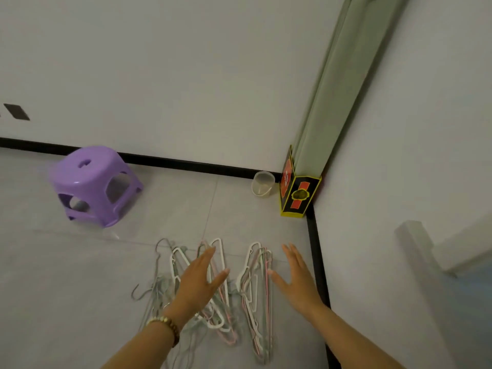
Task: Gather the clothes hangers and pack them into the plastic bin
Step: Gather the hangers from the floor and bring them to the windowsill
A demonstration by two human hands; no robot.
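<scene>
Several thin clothes hangers [251, 286] in white, pink, grey and pale green lie spread in loose piles on the tiled floor near the room corner. My left hand [198, 283] hovers flat and open over the middle pile, fingers apart, a beaded bracelet on its wrist. To the right of the rightmost pile, my right hand [295, 275] is also open, palm down, close to the hangers' edge. Neither hand holds anything. No plastic bin shows in the head view, apart from a pale translucent edge [415, 235] at the right.
A purple plastic stool [93, 182] stands on the floor at the left. A small clear cup [262, 183] and a black, yellow and red box [296, 193] sit in the corner under a green curtain [338, 83]. Black skirting [318, 262] runs along both walls.
</scene>
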